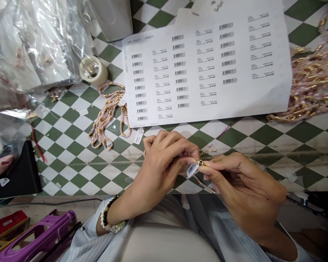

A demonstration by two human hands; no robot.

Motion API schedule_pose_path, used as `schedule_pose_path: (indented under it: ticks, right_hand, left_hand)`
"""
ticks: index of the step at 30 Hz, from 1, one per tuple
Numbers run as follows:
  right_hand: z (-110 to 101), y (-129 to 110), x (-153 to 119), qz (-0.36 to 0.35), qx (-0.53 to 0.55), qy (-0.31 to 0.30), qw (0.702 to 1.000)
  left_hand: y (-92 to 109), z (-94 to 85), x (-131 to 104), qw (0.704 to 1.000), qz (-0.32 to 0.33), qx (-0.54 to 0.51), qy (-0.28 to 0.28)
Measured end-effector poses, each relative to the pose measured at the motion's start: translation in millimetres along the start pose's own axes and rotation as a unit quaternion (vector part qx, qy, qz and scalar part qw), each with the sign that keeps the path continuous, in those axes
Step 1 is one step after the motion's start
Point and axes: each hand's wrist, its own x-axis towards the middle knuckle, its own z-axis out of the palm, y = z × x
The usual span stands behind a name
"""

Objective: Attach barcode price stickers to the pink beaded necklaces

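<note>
Two bare hands meet above the near edge of a green-and-white checked table (251,140), with a beaded necklace (199,179) between them. The left hand (164,163), a bracelet (105,213) on its wrist, has thumb and forefinger pinched together at the upper end of a small white tag (192,169) printed with a barcode. The right hand (243,182) grips the necklace's gold clasp (201,163) between thumb and fingertips, right beside the tag; the beads hang below, partly hidden by the fingers. Beyond the hands lies a sheet of labels (191,74), with a bunch of pink and gold necklaces (108,120) at its left and a larger heap of beads (314,80) at its right. Farther left are a roll of tape (103,74) and clear plastic bags (38,40). Another person's finger (0,167) shows at the left edge.
</note>
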Motion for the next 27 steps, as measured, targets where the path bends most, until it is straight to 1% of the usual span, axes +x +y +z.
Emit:
schedule_pose_path:
  ticks: [8,11,13,15,17,19,21,22,24,25,27]
  right_hand:
    - [-0.9,-3.1,1.7,0.01,0.006,-0.007,1.0]
    - [-1.5,-3.8,4.1,0.021,-0.011,-0.007,1.0]
    - [-6.1,-5.8,4.2,0.017,-0.04,-0.015,0.999]
    - [-14.3,-10.4,3.0,-0.03,-0.101,-0.062,0.993]
    - [-22.7,-17.5,2.1,-0.107,-0.188,-0.103,0.971]
    - [-26.6,-24.8,3.7,-0.167,-0.247,-0.109,0.948]
    - [-24.0,-30.5,9.5,-0.188,-0.241,-0.111,0.946]
    - [-20.9,-32.6,13.6,-0.192,-0.22,-0.128,0.948]
    - [-13.9,-36.4,22.6,-0.194,-0.179,-0.174,0.949]
    - [-11.1,-38.5,26.5,-0.192,-0.168,-0.182,0.95]
    - [-7.6,-43.1,31.8,-0.184,-0.161,-0.17,0.955]
  left_hand:
    - [-2.0,3.2,-0.6,1.0,-0.001,0.019,0.005]
    - [-3.4,5.8,-0.6,0.999,-0.002,0.038,0.009]
    - [-3.2,6.8,-1.5,0.998,0.003,0.057,0.016]
    - [-1.6,5.6,-3.8,0.996,0.022,0.079,0.026]
    - [1.1,1.9,-7.2,0.995,0.051,0.083,0.019]
    - [4.3,-3.3,-11.4,0.995,0.08,0.062,-0.012]
    - [7.4,-8.7,-16.1,0.993,0.105,0.022,-0.041]
    - [8.9,-11.5,-18.8,0.992,0.115,0.006,-0.045]
    - [11.4,-18.3,-25.5,0.991,0.127,-0.022,-0.03]
    - [12.3,-23.0,-29.6,0.992,0.12,-0.032,-0.02]
    - [12.5,-35.2,-38.9,0.996,0.079,-0.032,-0.001]
